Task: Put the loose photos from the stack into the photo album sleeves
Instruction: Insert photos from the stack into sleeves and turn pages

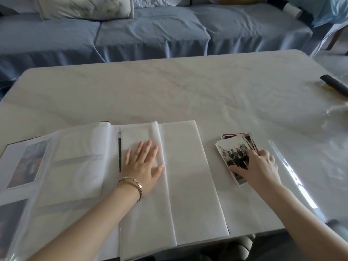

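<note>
— What lies closest?
— The photo album, open. Its near edge sits at the worktop's near edge and seems to hang a little over it. The left pages bulge in a loose curve, while the right pages lie flat and white.
— And the left hand?
— The left hand, with a bracelet at the wrist, lies flat on a thin, cloudy sheet just right of the spine. The fingers are straight and slightly spread, so the grip is slack and has hold of nothing.
— The right one?
— The right hand is on the stack of photos, which lies near the album's right edge but apart from it. The thumb lies across its top and the fingers curl over its right edge, so the grip is closed on the stack. The stack is fanned, with corners poking out at the far side.
— Room to move?
— There is a strip of worktop between album and stack, and glossy surface to the right of the stack. Beyond both, the surface runs wide and open to the far edge. A dark remote sits at the far right edge. Behind the worktop is a blue-covered sofa with a pale cushion.
</note>
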The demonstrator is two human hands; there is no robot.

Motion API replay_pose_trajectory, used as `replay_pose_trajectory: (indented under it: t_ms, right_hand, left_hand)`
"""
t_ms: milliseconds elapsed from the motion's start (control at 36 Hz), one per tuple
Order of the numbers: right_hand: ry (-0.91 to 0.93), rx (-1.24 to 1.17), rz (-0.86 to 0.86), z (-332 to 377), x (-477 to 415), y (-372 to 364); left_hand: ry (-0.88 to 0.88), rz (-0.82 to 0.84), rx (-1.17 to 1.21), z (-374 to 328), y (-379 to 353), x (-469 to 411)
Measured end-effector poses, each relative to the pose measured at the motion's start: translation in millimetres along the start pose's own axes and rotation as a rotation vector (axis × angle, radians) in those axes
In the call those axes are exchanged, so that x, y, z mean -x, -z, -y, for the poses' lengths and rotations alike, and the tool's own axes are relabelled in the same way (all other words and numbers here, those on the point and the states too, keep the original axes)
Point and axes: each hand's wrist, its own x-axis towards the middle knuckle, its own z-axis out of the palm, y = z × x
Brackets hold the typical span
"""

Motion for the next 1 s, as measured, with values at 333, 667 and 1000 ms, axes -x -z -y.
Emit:
replay_pose_trajectory:
  t_ms: [333,667,1000]
  right_hand:
    - [-0.083,-0.127,-0.06,-5.3,-1.6,2.3]
    - [0.089,-0.433,-0.297,-28.6,-5.1,-8.3]
    - [0.045,-0.397,-0.036,-8.8,-4.8,-4.0]
  left_hand:
    - [0.018,-0.042,-0.048,9.7,2.3,4.3]
    - [0.026,-0.063,-0.033,9.6,1.7,6.7]
    - [0.024,-0.061,-0.036,9.2,2.4,6.4]
